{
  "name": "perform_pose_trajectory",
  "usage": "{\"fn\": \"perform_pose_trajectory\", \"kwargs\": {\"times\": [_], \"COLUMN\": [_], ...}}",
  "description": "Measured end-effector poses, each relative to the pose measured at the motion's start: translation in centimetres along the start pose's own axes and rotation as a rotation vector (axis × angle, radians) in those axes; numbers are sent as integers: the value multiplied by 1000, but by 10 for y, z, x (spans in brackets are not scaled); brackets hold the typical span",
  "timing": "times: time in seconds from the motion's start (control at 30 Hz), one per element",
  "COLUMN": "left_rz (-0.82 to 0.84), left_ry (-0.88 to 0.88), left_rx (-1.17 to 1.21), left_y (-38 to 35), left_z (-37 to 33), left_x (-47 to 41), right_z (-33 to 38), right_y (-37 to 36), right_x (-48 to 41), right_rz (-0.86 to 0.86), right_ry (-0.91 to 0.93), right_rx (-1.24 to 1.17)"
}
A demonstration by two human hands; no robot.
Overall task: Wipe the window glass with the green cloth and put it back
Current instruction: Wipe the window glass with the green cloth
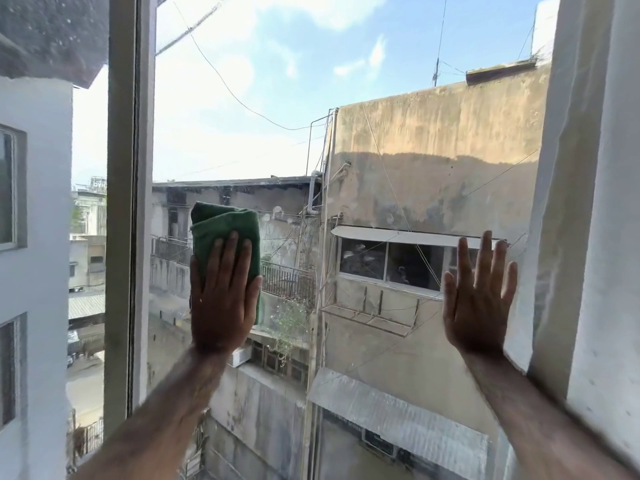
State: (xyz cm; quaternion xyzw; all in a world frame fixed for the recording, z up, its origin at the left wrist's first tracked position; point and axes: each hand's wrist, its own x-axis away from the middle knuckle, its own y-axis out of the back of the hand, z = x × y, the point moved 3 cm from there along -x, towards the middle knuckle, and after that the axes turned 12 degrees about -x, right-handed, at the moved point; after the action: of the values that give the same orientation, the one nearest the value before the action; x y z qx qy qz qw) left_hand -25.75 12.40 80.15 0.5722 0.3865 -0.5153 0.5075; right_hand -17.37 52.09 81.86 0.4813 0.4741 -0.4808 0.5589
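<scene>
The green cloth (225, 233), folded into a thick pad, lies flat against the window glass (277, 140) near the pane's left edge, just beside the vertical window frame (126, 202) and about halfway up the pane. Its long axis runs up and down: the upper half stands clear above the fingertips, and a narrow strip shows along the right side of the palm down toward the wrist.

The left hand (223, 296) is the grip on it, though not a closed one. The fingers are straight and together, palm flat, pressing the cloth onto the pane rather than pinching it, so the cloth sits between palm and glass and reaches upward from the hand. The right hand (479, 299) is well apart, near the pane's right edge beside the pale wall (609, 237); it is spread open, fingers up, holding nothing, and appears to rest on or hover just at the glass as a brace. Which of the two cannot be told.

Wiping looks to be under way, with most of the pane lying to the right and above. Faint smudges show just right of the cloth, so the likely stroke runs rightward or upward, led by the left hand, which alone has the cloth. With only flat pressure holding it, the pad could slip or unfold if pressure eases.
</scene>
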Motion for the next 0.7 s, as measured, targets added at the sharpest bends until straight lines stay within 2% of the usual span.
{"fn": "perform_pose_trajectory", "kwargs": {"times": [0.17,0.23,0.3,0.4,0.47,0.57,0.63,0.7], "left_rz": [-61,-70,-82,-103,-50,34,50,60], "left_ry": [208,231,168,-74,-202,-240,-167,32], "left_rx": [9,29,26,8,-28,-85,-101,-104], "left_y": [4,11,13,6,-1,-5,-3,2], "left_z": [-30,-59,-91,-123,-117,-71,-42,-29], "left_x": [-83,-116,-129,-90,-35,24,17,-18], "right_z": [-2,-3,-3,-3,-3,-1,1,1], "right_y": [2,1,0,3,4,3,3,4], "right_x": [0,1,0,-2,0,1,1,0], "right_rz": [-1,-8,-17,-16,-13,-5,-4,-8], "right_ry": [-1,4,15,15,11,12,7,3], "right_rx": [-18,-17,-23,-24,-39,-47,-46,-44]}}
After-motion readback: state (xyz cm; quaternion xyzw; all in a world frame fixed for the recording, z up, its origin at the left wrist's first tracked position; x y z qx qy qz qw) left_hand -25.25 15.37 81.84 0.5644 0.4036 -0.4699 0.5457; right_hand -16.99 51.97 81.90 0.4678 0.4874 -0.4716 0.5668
